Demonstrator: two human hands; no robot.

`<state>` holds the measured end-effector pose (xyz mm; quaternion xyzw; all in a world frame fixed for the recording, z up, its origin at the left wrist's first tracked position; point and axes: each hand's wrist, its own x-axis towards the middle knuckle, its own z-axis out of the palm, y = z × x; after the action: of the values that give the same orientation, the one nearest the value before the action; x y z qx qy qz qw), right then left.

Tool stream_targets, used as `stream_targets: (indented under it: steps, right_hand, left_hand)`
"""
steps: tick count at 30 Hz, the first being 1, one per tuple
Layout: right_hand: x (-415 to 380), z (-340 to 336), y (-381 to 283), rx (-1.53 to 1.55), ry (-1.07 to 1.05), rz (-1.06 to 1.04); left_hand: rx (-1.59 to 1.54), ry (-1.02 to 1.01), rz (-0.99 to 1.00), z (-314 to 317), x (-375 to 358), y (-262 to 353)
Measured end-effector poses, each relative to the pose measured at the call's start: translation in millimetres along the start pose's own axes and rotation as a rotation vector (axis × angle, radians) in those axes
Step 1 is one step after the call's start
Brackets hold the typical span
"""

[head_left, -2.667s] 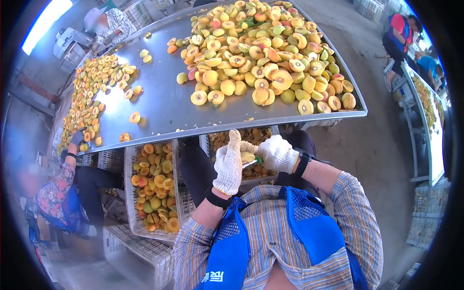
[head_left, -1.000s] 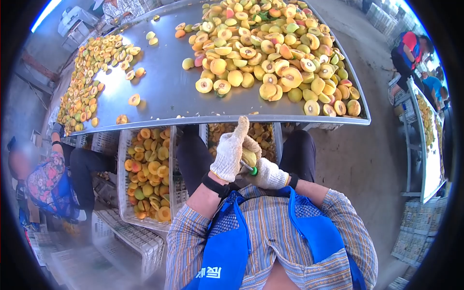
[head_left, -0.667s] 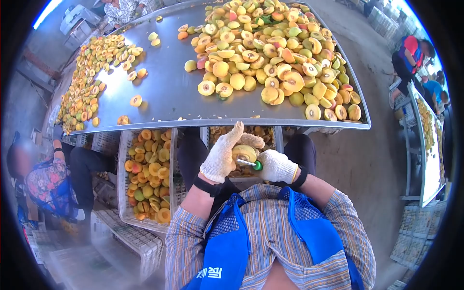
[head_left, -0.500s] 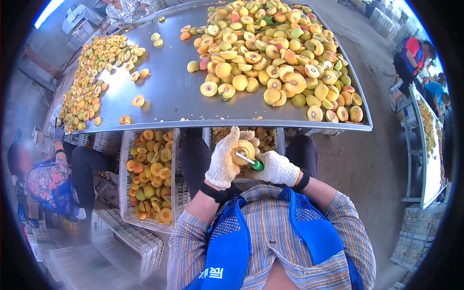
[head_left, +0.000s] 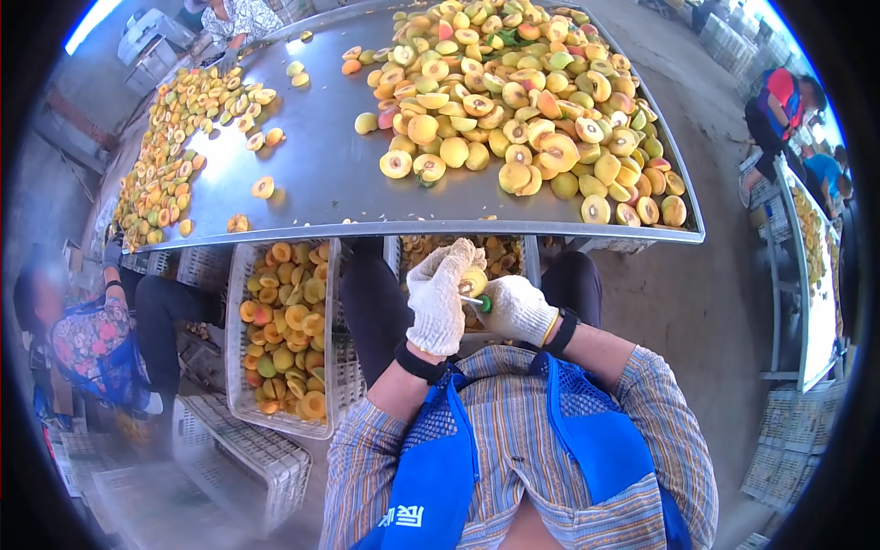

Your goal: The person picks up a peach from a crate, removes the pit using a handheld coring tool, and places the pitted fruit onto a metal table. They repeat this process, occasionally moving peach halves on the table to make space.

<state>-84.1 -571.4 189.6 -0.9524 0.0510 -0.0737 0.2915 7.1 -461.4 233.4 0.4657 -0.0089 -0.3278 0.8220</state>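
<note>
Both hands wear white knitted gloves and meet just below the table's near edge. My left hand is wrapped round a yellow peach half, its fingers partly covering the fruit. My right hand grips a tool by its green handle; the thin metal shaft reaches left against the fruit. Beneath the hands, a crate holding cut fruit pieces shows between my knees. Beyond lies the metal table with a large pile of halved peaches on its right part.
A second fruit pile lies on the table's left. A white crate of halves stands left of my legs, with stacked crates below. One person sits at left, another is across the table, and more people are at far right.
My left hand has turned and closed further over the peach half, hiding more of it. Both hands have shifted slightly. The person across the table has reached an arm toward the left pile.
</note>
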Motion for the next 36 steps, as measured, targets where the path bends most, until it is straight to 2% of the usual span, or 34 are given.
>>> stream_targets:
  steps: [2, 3, 4, 6, 8, 9, 10, 12, 13, 14, 16, 17, 18, 19, 20, 22, 23, 24, 25, 26, 28, 30, 32, 33, 34, 36]
  right_hand:
    - [-6.8, -4.6, -16.7, 0.077, -0.028, 0.152]
    - [0.3, 2.4, -19.7, 0.019, -0.037, -0.152]
    - [-6.9, 1.1, -22.3, 0.429, -0.066, -0.148]
    - [-8.0, -2.6, -23.6, 0.385, -0.156, -0.072]
    - [-2.9, 4.2, -12.3, 0.089, -0.208, 0.052]
    - [0.1, -9.3, -25.6, 0.151, -0.192, 0.205]
    - [-0.3, -8.1, -26.7, 0.146, -0.195, 0.205]
    - [-1.8, -0.5, -27.0, 0.208, -0.137, -0.018]
    - [0.3, 6.5, -26.0, 0.418, -0.179, 0.031]
    - [-0.2, 8.9, -24.1, 0.421, -0.19, 0.027]
    - [1.6, 1.5, -28.2, 0.644, -0.217, -0.066]
    - [2.4, -2.8, -32.5, 0.703, -0.271, 0.13]
    - [2.2, -2.5, -30.6, 0.702, -0.277, 0.129]
    - [1.7, -2.3, -26.4, 0.45, -0.208, 0.183]
    - [4.9, -1.5, -23.1, 0.199, -0.149, 0.208]
    - [9.9, -2.4, -12.0, 0.057, -0.074, 0.187]
    - [7.8, 2.2, -10.5, 0.104, -0.069, 0.174]
    - [5.7, 6.4, -10.1, 0.149, -0.058, 0.166]
    - [4.6, 5.9, -12.1, 0.469, -0.164, 0.209]
    - [3.1, 4.4, -15.1, 0.781, -0.271, 0.267]
    - [3.8, -3.3, -27.6, 0.858, -0.368, 0.354]
    - [5.9, -3.9, -26.8, 0.827, -0.354, 0.25]
    - [10.6, -0.7, -24.5, 0.74, -0.277, 0.182]
    - [12.3, 0.1, -21.0, 0.651, -0.197, 0.12]
    - [12.9, -6.3, -10.2, 0.355, -0.29, 0.137]
    - [15.9, -12.4, -11.0, 0.42, -0.53, 0.305]
  left_hand:
    - [-0.081, -0.08, 0.022, -1.2, -0.5, 4.3]
    - [-0.063, -0.107, 0.012, -3.2, 0.3, 6.8]
    - [-0.064, -0.103, 0.018, -5.7, 2.0, 7.8]
    - [-0.144, -0.251, 0.028, -10.2, 3.4, 7.8]
    - [-0.113, -0.234, 0.071, -8.3, 3.2, 8.3]
    - [-0.024, -0.158, 0.063, -3.5, 1.9, 11.5]
    - [0.061, -0.081, 0.059, 0.2, 0.6, 14.4]
    - [0.064, -0.064, 0.067, -2.2, 0.7, 15.5]
    - [-0.01, -0.152, 0.038, -8.5, 4.6, 14.3]
    - [-0.083, -0.241, 0.008, -14.0, 8.3, 13.3]
    - [-0.167, -0.28, -0.012, -18.3, 13.1, 13.4]
    - [-0.171, -0.273, -0.02, -17.7, 14.9, 12.6]
    - [-0.176, -0.266, -0.028, -16.4, 16.8, 11.6]
    - [0.103, -0.118, 0.028, -3.5, 9.7, 21.6]
    - [0.1, -0.112, 0.119, -5.4, 13.8, 11.3]
    - [0.298, -0.105, 0.162, -3.1, 14.9, 12.2]
    - [0.282, -0.088, 0.133, -6.0, 18.8, 6.5]
    - [0.124, -0.113, 0.044, -8.6, 23.5, 0.0]
    - [-0.065, -0.013, -0.026, -6.8, 27.0, -10.7]
    - [-0.221, -0.112, -0.059, -16.3, 34.7, -19.6]
    - [-0.328, -0.144, -0.135, -9.7, 21.8, 2.7]
    - [-0.333, -0.138, -0.133, -10.0, 20.1, 10.5]
    - [-0.176, -0.247, -0.144, -14.1, 26.3, 13.2]
    - [0.107, -0.16, -0.135, -9.9, 29.1, 16.9]
    - [0.104, -0.159, -0.137, -8.5, 27.7, 18.9]
    - [0.311, -0.247, -0.025, -7.7, 24.4, 23.7]
